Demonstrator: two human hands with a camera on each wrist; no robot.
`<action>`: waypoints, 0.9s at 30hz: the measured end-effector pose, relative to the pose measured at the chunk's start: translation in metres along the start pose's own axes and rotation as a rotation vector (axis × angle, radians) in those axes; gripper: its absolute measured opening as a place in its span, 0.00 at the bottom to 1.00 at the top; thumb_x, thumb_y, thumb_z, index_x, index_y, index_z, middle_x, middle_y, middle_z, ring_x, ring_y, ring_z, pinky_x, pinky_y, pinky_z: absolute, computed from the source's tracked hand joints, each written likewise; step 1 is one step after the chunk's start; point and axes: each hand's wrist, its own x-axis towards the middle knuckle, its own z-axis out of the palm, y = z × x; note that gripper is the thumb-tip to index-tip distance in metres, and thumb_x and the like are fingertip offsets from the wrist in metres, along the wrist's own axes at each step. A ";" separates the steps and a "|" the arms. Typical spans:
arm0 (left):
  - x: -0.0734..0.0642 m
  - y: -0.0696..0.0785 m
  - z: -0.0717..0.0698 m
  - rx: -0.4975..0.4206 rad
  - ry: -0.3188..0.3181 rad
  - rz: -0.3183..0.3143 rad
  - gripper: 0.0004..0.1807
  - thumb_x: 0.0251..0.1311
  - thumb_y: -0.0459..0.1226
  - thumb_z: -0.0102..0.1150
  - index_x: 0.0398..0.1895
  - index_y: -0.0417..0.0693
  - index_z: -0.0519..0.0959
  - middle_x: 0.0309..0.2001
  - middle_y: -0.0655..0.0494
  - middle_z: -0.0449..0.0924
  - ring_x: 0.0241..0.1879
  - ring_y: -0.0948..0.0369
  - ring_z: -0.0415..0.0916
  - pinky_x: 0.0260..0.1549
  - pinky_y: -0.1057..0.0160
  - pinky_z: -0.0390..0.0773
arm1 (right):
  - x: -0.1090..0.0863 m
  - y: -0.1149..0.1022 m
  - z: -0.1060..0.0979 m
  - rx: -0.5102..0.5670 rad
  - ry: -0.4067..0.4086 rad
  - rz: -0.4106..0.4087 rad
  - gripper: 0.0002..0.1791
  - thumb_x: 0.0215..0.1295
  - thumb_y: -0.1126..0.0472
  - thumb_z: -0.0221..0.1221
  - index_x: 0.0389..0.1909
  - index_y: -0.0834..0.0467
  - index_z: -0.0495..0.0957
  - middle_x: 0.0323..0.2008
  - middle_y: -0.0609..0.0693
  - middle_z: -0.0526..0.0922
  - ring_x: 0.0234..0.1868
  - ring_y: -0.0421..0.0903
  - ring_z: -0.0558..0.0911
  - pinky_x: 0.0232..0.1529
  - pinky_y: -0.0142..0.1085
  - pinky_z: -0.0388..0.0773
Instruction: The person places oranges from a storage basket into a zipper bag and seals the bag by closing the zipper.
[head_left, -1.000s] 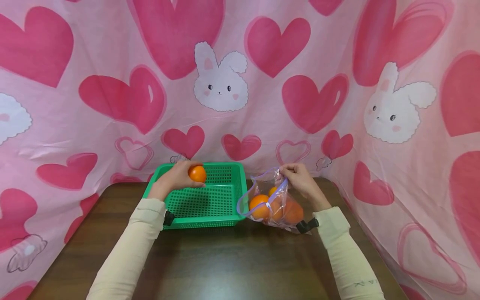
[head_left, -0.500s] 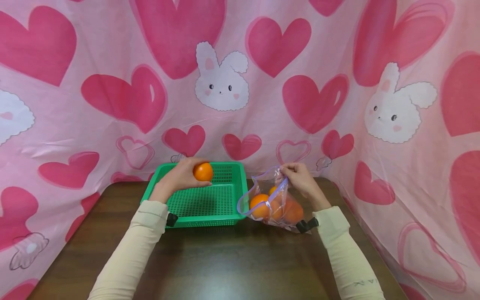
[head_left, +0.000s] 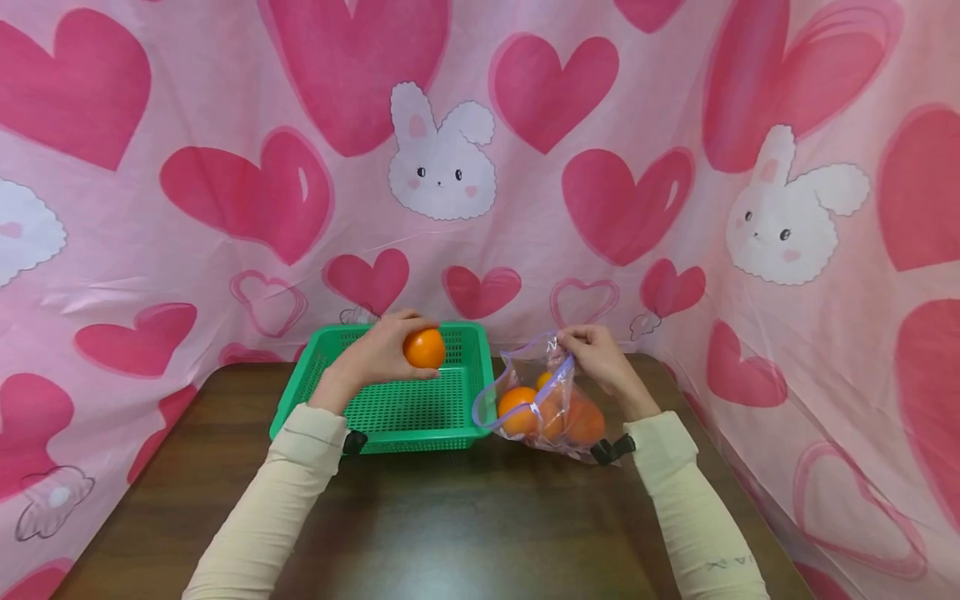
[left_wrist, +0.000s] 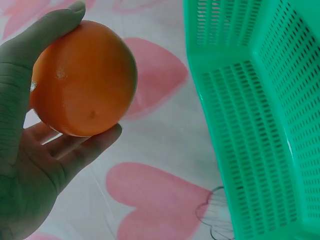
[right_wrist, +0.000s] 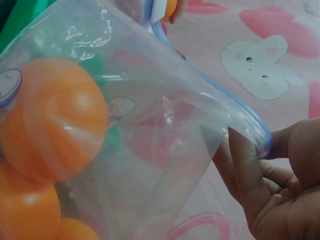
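My left hand (head_left: 381,350) grips an orange (head_left: 425,348) between thumb and fingers, held over the green plastic basket (head_left: 480,358). In the left wrist view the orange (left_wrist: 87,80) shows whole, with the fingers beneath it and the thumb along its upper side. To the right of the basket, my right hand (head_left: 596,354) pinches the upper corner of a clear zip bag (head_left: 525,358) with a purple-edged mouth. That mouth gapes toward the basket. Several oranges (right_wrist: 55,120) lie inside the bag, seen through its film in the right wrist view.
Basket and bag stand side by side on a dark wooden table (head_left: 442,517), near its back edge. A pink cloth (head_left: 525,225) with hearts and rabbits hangs behind and along the sides. Black straps (head_left: 612,450) sit at both wrists.
My left hand has moved right across the basket with the orange, nearer the bag. The basket's near left corner has shifted slightly left. The right hand and the bag have stayed put.
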 end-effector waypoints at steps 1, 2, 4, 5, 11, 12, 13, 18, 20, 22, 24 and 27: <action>0.000 0.003 0.001 0.000 -0.002 0.007 0.37 0.47 0.49 0.80 0.63 0.52 0.79 0.57 0.56 0.76 0.53 0.55 0.75 0.42 0.55 0.87 | -0.001 0.000 0.000 -0.002 0.001 0.001 0.20 0.80 0.63 0.49 0.52 0.81 0.73 0.26 0.49 0.84 0.27 0.41 0.88 0.32 0.37 0.87; 0.001 0.005 0.001 -0.002 -0.004 0.017 0.37 0.47 0.49 0.81 0.63 0.52 0.79 0.57 0.56 0.76 0.52 0.55 0.75 0.42 0.55 0.87 | -0.001 -0.001 0.000 -0.003 0.002 0.001 0.20 0.80 0.63 0.49 0.52 0.81 0.73 0.26 0.49 0.84 0.27 0.41 0.88 0.32 0.37 0.87; 0.002 0.010 0.003 -0.007 -0.001 0.039 0.37 0.47 0.49 0.81 0.62 0.53 0.79 0.56 0.57 0.78 0.51 0.56 0.76 0.42 0.56 0.87 | -0.002 -0.001 0.001 -0.002 0.004 0.004 0.20 0.80 0.63 0.49 0.52 0.80 0.73 0.26 0.49 0.84 0.27 0.41 0.88 0.32 0.37 0.87; 0.002 0.013 0.004 -0.009 0.003 0.053 0.37 0.47 0.49 0.81 0.62 0.53 0.79 0.56 0.58 0.78 0.51 0.57 0.76 0.42 0.56 0.87 | -0.003 -0.001 0.001 -0.007 0.004 0.004 0.20 0.80 0.63 0.50 0.52 0.80 0.73 0.26 0.49 0.84 0.27 0.41 0.88 0.32 0.37 0.87; 0.005 0.029 0.010 -0.004 0.010 0.117 0.38 0.45 0.48 0.82 0.62 0.53 0.78 0.55 0.58 0.80 0.51 0.58 0.77 0.41 0.57 0.87 | -0.005 -0.001 0.003 -0.006 0.009 -0.007 0.19 0.79 0.63 0.50 0.51 0.81 0.73 0.26 0.48 0.84 0.27 0.41 0.88 0.31 0.36 0.87; 0.005 0.032 0.011 -0.002 0.009 0.126 0.38 0.45 0.48 0.82 0.63 0.53 0.78 0.56 0.58 0.81 0.52 0.58 0.76 0.42 0.57 0.87 | -0.005 -0.001 0.004 -0.005 0.010 -0.009 0.19 0.79 0.64 0.50 0.51 0.81 0.73 0.26 0.48 0.84 0.27 0.41 0.88 0.31 0.36 0.87; 0.005 0.035 0.013 -0.002 0.009 0.138 0.39 0.45 0.48 0.82 0.63 0.53 0.78 0.56 0.58 0.81 0.52 0.58 0.76 0.42 0.57 0.87 | -0.006 -0.001 0.004 -0.009 0.011 -0.011 0.19 0.79 0.64 0.50 0.51 0.81 0.73 0.26 0.48 0.84 0.27 0.41 0.88 0.31 0.36 0.87; 0.007 0.046 0.022 0.002 0.022 0.202 0.40 0.45 0.49 0.82 0.64 0.52 0.77 0.58 0.59 0.80 0.55 0.58 0.76 0.45 0.58 0.86 | -0.008 -0.001 0.005 -0.013 0.016 -0.012 0.19 0.79 0.64 0.50 0.52 0.81 0.73 0.26 0.48 0.84 0.27 0.40 0.88 0.31 0.35 0.86; 0.007 0.051 0.026 -0.002 0.027 0.221 0.39 0.45 0.48 0.82 0.64 0.53 0.77 0.57 0.59 0.80 0.55 0.59 0.76 0.46 0.58 0.85 | -0.009 -0.001 0.005 -0.020 0.016 -0.013 0.19 0.79 0.63 0.50 0.51 0.80 0.74 0.26 0.48 0.84 0.27 0.40 0.88 0.31 0.35 0.86; 0.008 0.056 0.030 -0.015 0.026 0.239 0.39 0.45 0.48 0.82 0.64 0.54 0.77 0.57 0.60 0.80 0.55 0.59 0.76 0.46 0.58 0.85 | -0.009 0.000 0.004 -0.031 0.014 -0.016 0.19 0.79 0.63 0.50 0.51 0.80 0.74 0.26 0.49 0.84 0.28 0.40 0.88 0.31 0.35 0.87; 0.008 0.061 0.034 -0.026 0.020 0.252 0.39 0.45 0.47 0.82 0.64 0.54 0.77 0.58 0.61 0.80 0.54 0.60 0.76 0.46 0.58 0.85 | -0.010 -0.001 0.005 -0.035 0.016 -0.017 0.19 0.79 0.63 0.50 0.50 0.80 0.74 0.26 0.49 0.84 0.28 0.41 0.88 0.32 0.36 0.87; 0.008 0.068 0.040 -0.036 0.011 0.260 0.40 0.45 0.47 0.82 0.65 0.54 0.77 0.59 0.60 0.79 0.55 0.60 0.75 0.47 0.59 0.84 | -0.011 -0.001 0.005 -0.042 0.013 -0.021 0.19 0.79 0.63 0.51 0.50 0.80 0.74 0.27 0.49 0.83 0.28 0.41 0.88 0.32 0.36 0.87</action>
